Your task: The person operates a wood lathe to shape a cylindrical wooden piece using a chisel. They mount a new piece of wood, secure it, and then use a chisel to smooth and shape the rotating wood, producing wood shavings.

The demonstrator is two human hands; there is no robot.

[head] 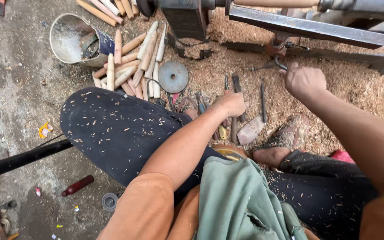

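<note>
We reach down with our left hand [231, 103], fingers curled loosely over a row of dark metal turning chisels [237, 95] lying in the sawdust; whether it has gripped one yet we cannot tell, since the knuckles hide the fingertips. Our right hand [304, 81] is closed in a fist around a dark curved metal handle [280, 63] just under the grey steel tool rest bar [307, 27] of the wood lathe, seemingly a clamp lever kept where a seated worker can reach it. A pale round wooden blank [275, 2] sits mounted on the lathe above, along the top edge of the view.

The chisels lie side by side between our bare feet [273, 154] and the machine, handles toward us, probably so each can be picked up without rising. A flat grey sharpening stone [250, 130] rests just beside them.

Further left, a grey metal disc with a centre hole [173, 76] lies flat on the shavings, near a heap of pale turned wooden spindles [135, 62] piled against a dented grey metal bucket [74, 39]. Our dark trousers [116, 129] are flecked with wood chips, and a green cloth [236, 200] lies across our lap.
</note>
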